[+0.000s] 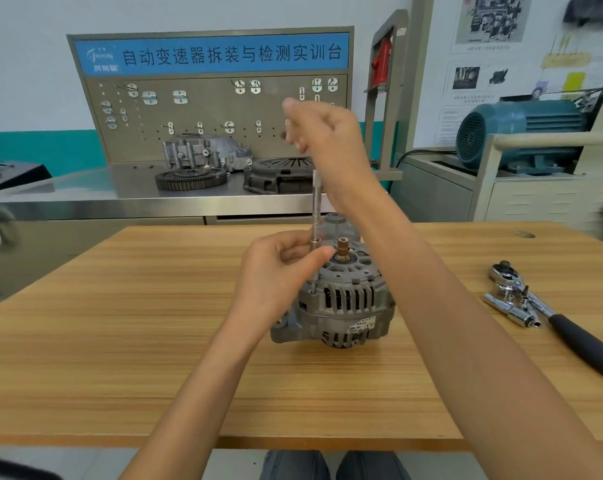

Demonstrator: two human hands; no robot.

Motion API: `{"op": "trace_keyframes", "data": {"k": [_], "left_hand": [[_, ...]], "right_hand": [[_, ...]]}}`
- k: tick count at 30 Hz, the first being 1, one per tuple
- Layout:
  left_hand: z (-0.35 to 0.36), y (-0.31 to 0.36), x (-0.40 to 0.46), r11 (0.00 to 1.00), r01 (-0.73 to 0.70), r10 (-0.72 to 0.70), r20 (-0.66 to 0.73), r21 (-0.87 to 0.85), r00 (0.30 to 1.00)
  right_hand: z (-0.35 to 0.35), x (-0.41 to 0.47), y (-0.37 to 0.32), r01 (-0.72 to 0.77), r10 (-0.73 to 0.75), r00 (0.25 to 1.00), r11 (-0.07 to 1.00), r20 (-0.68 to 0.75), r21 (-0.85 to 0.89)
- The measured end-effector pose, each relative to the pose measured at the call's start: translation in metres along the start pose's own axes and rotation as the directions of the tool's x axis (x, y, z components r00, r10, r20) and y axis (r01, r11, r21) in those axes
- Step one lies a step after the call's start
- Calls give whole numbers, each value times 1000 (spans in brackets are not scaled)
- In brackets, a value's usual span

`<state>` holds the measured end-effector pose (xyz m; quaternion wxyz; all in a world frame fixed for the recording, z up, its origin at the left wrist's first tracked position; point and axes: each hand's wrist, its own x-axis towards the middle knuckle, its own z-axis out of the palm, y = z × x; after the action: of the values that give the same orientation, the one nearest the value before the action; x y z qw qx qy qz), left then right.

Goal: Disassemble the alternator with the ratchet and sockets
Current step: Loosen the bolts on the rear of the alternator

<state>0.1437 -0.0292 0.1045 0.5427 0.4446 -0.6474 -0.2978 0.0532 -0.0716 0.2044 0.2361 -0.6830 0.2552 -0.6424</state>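
Head view: hands on extension bar at alternator

Left hand (279, 268) pinches the lower end of an upright extension bar (315, 216), thumb and fingers curled round it. Right hand (324, 143) is at its top, blurred; grip cannot be told. Bar tip meets the alternator (341, 303), standing mid-table (120, 341). Ratchet (549, 313) and sockets (514, 306) lie well right.

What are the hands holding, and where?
Left hand pinches the extension bar near its lower end; right hand is at its top, grip blurred.
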Motion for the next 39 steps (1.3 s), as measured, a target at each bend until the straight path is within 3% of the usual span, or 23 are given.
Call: {"op": "trace_keyframes", "data": {"k": [3,5,6,8,10,11,12,13,16,19,21,23,25,26,27,28,29,30,31,34,35,37,39], "left_hand": [[1,1,1,999,12,-12,-10,34,1000],[1,1,1,999,23,-22,-28,27,999],[1,1,1,999,23,-22,-37,23,999],[1,-1,1,1000,21,-20,-57,17,998],[1,-3,2,1000,27,-26,-72,7,997],[1,-3,2,1000,28,-27,-76,7,997],[2,-3,3,1000,24,-23,-76,9,997],[2,-3,3,1000,21,-21,-67,6,998],[1,-1,1,999,33,-33,1,-38,999],[-1,0,-2,999,26,-25,26,-35,999],[-2,1,-2,999,27,-25,42,-40,999],[-2,1,-1,998,41,-39,41,-46,998],[0,1,-1,998,47,-47,9,-46,999],[2,1,0,998,47,-47,-12,-44,999],[3,0,0,998,50,-51,-31,-45,998],[3,-1,0,998,52,-54,-43,-46,998],[3,-1,1,997,54,-57,-47,-55,997],[3,-1,0,996,57,-60,-44,-67,997],[2,-1,0,995,63,-66,-32,-81,997],[2,1,-3,992,75,-72,33,-106,997],[2,1,-3,992,70,-66,43,-103,997],[3,3,-3,995,46,-43,32,-86,999],[4,3,-2,997,21,-19,16,-70,1000]], "right_hand": [[-4,2,0,-147,113,988,907,109,394],[-1,1,0,-135,105,990,901,93,412],[2,-1,1,-75,70,997,951,28,301],[10,-8,6,122,-147,974,981,-172,-150],[17,-14,9,168,-418,862,769,-287,-616],[19,-15,8,150,-481,826,689,-293,-709],[18,-14,7,158,-479,836,678,-268,-718],[15,-11,6,189,-424,876,740,-229,-646],[7,-5,-1,179,-191,981,959,-34,-219],[7,-3,-5,19,-34,997,981,71,193],[8,-4,-4,-37,23,999,954,49,298],[10,-6,-1,41,-28,996,987,-80,157],[12,-9,3,149,-195,961,962,-194,-230],[13,-11,4,146,-293,932,841,-212,-520],[15,-15,3,86,-365,907,648,-209,-757],[18,-17,2,36,-420,885,493,-201,-870],[19,-19,1,35,-451,871,454,-196,-890],[19,-19,0,70,-452,871,504,-194,-861],[17,-17,-1,141,-433,882,618,-186,-773],[9,-10,-4,208,-231,971,945,-64,-251],[7,-8,-6,152,-152,988,988,2,-37],[6,-6,-10,-7,-25,994,957,106,291],[5,-5,-8,-63,36,996,925,79,376]]}}
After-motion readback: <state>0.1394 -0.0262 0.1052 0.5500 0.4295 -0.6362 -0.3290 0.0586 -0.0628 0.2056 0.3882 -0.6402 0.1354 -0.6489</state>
